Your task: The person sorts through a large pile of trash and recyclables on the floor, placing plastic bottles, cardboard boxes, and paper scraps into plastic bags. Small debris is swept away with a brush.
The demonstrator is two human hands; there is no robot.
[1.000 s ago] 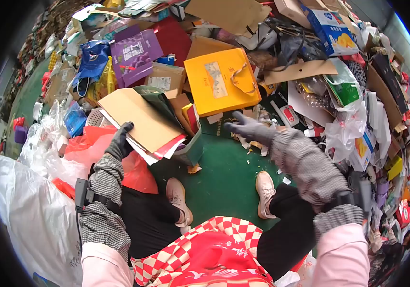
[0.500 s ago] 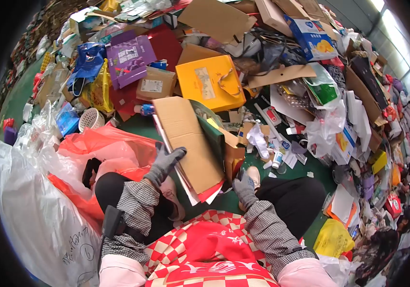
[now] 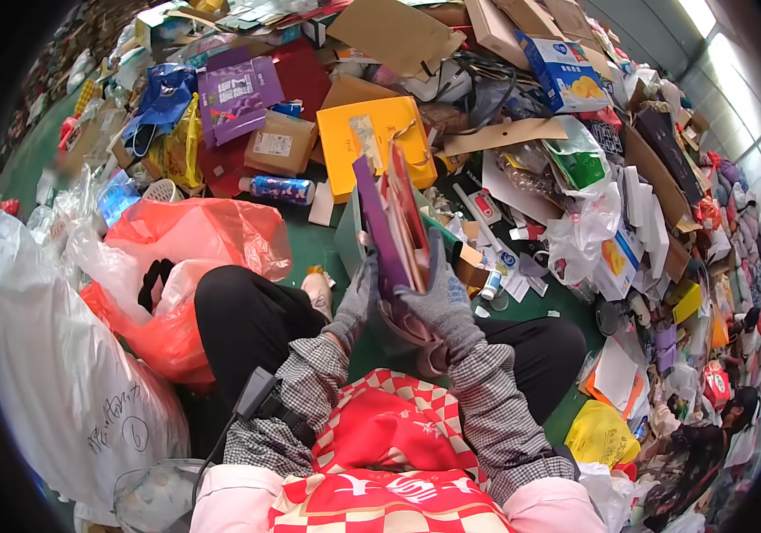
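Between my gloved hands stands a stack of flattened cardboard and paper (image 3: 384, 240), seen nearly edge-on, with purple, red and pale layers. My left hand (image 3: 361, 291) presses against its left side. My right hand (image 3: 442, 302) wraps its right side, thumb over the near edge. Both hands are closed on the stack; the left fingertips are partly hidden. Just beyond its upper end lies a yellow box (image 3: 345, 147). A blue printed can (image 3: 282, 189) rests on the green floor to the left of the stack.
A red plastic bag (image 3: 211, 235) and a big white sack (image 3: 60, 355) lie on my left. Mixed waste heaps up ahead, with a purple box (image 3: 238, 98), a brown carton (image 3: 281, 142) and a blue box (image 3: 571, 75). A yellow bag (image 3: 609, 433) sits to the right.
The stack has turned from showing its broad brown face to nearly edge-on. My right hand has come up onto it, and my left hand has moved right. The blue can now shows fully.
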